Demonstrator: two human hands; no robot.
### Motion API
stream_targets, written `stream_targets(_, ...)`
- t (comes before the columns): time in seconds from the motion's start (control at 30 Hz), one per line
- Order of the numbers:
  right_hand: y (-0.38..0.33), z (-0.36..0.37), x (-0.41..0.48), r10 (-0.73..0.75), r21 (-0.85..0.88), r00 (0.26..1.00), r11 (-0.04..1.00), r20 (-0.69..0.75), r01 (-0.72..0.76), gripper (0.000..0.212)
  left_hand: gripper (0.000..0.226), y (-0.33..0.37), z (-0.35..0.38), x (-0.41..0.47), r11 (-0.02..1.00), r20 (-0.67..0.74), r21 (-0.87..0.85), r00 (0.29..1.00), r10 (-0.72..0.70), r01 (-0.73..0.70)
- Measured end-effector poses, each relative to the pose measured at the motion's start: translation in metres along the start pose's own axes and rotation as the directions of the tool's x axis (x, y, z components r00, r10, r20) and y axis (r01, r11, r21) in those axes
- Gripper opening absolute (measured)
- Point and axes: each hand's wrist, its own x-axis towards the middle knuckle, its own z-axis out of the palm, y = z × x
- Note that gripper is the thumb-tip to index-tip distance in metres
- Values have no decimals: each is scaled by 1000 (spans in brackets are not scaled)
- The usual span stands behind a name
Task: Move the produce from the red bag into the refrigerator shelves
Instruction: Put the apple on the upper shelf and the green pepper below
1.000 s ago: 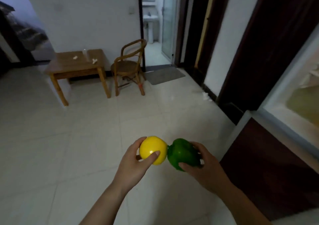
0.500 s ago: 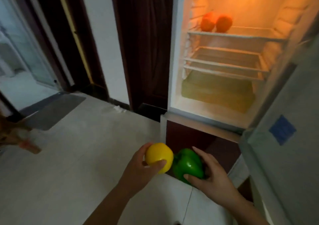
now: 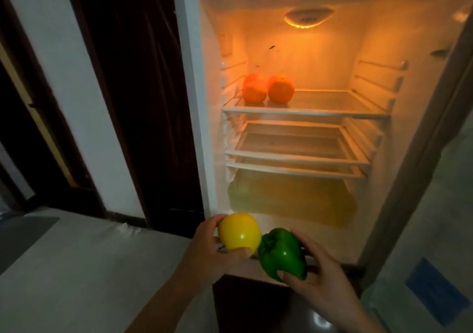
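My left hand (image 3: 212, 253) grips a round yellow fruit (image 3: 239, 233), and my right hand (image 3: 320, 279) grips a green bell pepper (image 3: 281, 253) right beside it. Both are held just in front of the lower edge of the open refrigerator (image 3: 194, 102). Two orange fruits (image 3: 267, 88) sit side by side at the left of the top glass shelf (image 3: 307, 112). Two more shelves (image 3: 297, 157) lie below it with nothing on them, and under those is a yellowish crisper drawer (image 3: 291, 199). The red bag is out of view.
The open fridge door (image 3: 440, 204) stands along the right, with a blue sticker (image 3: 432, 290) on it. A dark wooden door (image 3: 138, 89) and white wall (image 3: 84, 77) are left of the fridge. A dark lower fridge door (image 3: 250, 304) sits beneath my hands. Pale tiled floor (image 3: 76, 268) spreads to the left.
My view has swung from the room with the table and chair round to the open fridge and come closer. Both hands still hold the fruit and the pepper, now nearer the fridge opening.
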Motion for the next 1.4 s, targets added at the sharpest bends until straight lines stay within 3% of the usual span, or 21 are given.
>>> stream_targets(0.17,-11,-18,68,-22,-23,994,1000,-110,20,72,79,39,-20,80,958,85,178,974,211,-223)
stream_targets(0.33,-48,-40,139,-170,-108,937,984,-305,143,72,77,97,-41,152,929,111,118,934,340,-352)
stream_targets(0.57,-90,-62,199,-255,-162,890,965,-379,207,71,70,148,-57,217,795,14,205,813,581,-572)
stream_targets(0.77,-102,-66,235,-254,-151,846,967,-469,207,82,74,167,-55,260,745,-54,311,771,634,-591)
stream_targets(1.03,-111,-92,297,-287,-167,814,958,-504,234,62,78,177,-47,294,638,-54,616,783,619,-462)
stream_targets(1.17,-102,-90,314,-290,-167,834,957,-470,239,63,75,176,-46,304,724,-89,505,806,585,-470)
stream_targets(1.3,-95,-90,323,-282,-153,855,959,-436,238,68,60,172,-40,306,727,-99,459,783,614,-512)
stream_targets(1.4,-94,-91,328,-268,-162,866,962,-422,219,73,68,166,-38,312,728,-106,424,769,630,-538)
